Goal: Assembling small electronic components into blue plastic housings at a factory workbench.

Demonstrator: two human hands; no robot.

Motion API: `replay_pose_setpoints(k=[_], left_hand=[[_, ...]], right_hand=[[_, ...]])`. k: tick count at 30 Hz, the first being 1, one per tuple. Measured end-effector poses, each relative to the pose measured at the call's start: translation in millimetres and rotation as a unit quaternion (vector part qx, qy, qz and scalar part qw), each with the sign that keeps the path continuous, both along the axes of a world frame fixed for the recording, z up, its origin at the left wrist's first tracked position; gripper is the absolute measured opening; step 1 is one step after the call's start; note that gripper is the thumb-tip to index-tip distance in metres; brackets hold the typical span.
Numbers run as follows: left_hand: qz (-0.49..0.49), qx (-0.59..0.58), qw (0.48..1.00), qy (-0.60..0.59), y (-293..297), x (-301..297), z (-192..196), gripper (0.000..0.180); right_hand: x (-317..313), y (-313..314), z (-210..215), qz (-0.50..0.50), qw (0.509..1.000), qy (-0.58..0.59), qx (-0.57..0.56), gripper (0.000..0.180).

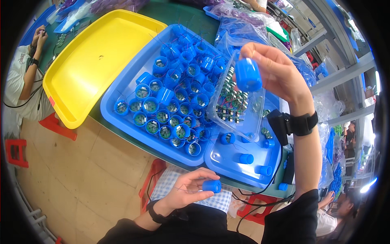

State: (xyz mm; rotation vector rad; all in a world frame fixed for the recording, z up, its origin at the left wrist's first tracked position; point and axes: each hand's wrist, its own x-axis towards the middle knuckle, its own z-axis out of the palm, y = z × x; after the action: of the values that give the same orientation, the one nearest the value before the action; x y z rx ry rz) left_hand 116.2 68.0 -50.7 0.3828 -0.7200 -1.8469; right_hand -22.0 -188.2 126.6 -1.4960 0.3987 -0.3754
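My right hand is raised over the transparent plastic box, its fingers closed on a blue plastic cup. Lower down, in front of my body, my left hand pinches a second blue cup between thumb and fingers, with thin wires beside it. A large blue tray holds many blue cups, most with a small green circuit board inside and thin wires sticking out. Rows of small circuit boards lie in the transparent box, which rests across the blue trays.
A yellow tray overlaps the blue tray's left side. Several loose cups lie in a smaller blue tray at right. Black cables hang at the table's front edge. Co-workers sit left and right; a red stool stands left.
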Motion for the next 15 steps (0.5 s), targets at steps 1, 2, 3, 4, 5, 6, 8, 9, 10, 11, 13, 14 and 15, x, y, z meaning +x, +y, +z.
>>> replay_pose_setpoints(k=[1,2,3,4,5,6,8,9,10,11,13,14,15], left_hand=[[0.001,-0.001,1.0,0.004,0.1,-0.8,-1.1,0.04],[0.002,-0.003,1.0,0.008,0.2,-1.4,-1.6,0.04],[0.0,-0.003,1.0,0.009,0.0,-1.9,-0.2,0.04],[0.001,-0.002,1.0,0.005,-0.2,-1.4,-0.4,0.04],[0.002,-0.001,1.0,0.001,-0.4,-1.1,-1.1,0.04],[0.004,-0.001,1.0,0.001,0.0,0.0,-2.5,0.04],[0.0,0.001,1.0,-0.003,-0.4,-0.2,-3.0,0.04],[-0.001,0.0,1.0,-0.002,-1.0,-0.5,-3.0,0.04],[0.0,-0.003,1.0,-0.002,-1.7,-0.7,-2.9,0.04],[0.002,-0.005,1.0,-0.001,-2.3,-0.7,-2.8,0.04],[0.002,-0.005,1.0,-0.006,-1.9,-1.2,-3.1,0.04],[0.003,-0.005,1.0,-0.01,-1.4,-0.9,-3.6,0.04],[0.005,-0.005,1.0,-0.01,-0.8,-0.9,-4.2,0.04]], right_hand=[[-1.7,3.8,1.4,0.0,1.0,0.0,0.0,0.025],[-3.7,9.3,5.5,-0.009,0.997,0.063,-0.044,0.023],[-6.2,17.3,12.5,-0.02,0.988,0.128,-0.089,0.021],[-0.9,28.0,20.6,0.007,0.972,0.196,-0.13,0.019],[-1.9,32.9,14.4,0.047,0.964,0.226,-0.133,0.015],[0.1,41.3,14.4,0.103,0.927,0.295,-0.208,0.013],[-1.9,61.8,11.5,0.154,0.839,0.413,-0.318,0.01],[-4.4,73.1,6.9,0.153,0.797,0.464,-0.354,0.009],[-5.5,82.5,4.3,0.131,0.761,0.498,-0.395,0.01],[-3.1,82.3,6.2,0.13,0.761,0.499,-0.394,0.01],[5.3,79.6,17.2,0.096,0.768,0.494,-0.396,0.014],[14.7,72.4,23.7,0.074,0.79,0.465,-0.392,0.018],[21.7,61.5,23.1,0.045,0.824,0.393,-0.406,0.023]])
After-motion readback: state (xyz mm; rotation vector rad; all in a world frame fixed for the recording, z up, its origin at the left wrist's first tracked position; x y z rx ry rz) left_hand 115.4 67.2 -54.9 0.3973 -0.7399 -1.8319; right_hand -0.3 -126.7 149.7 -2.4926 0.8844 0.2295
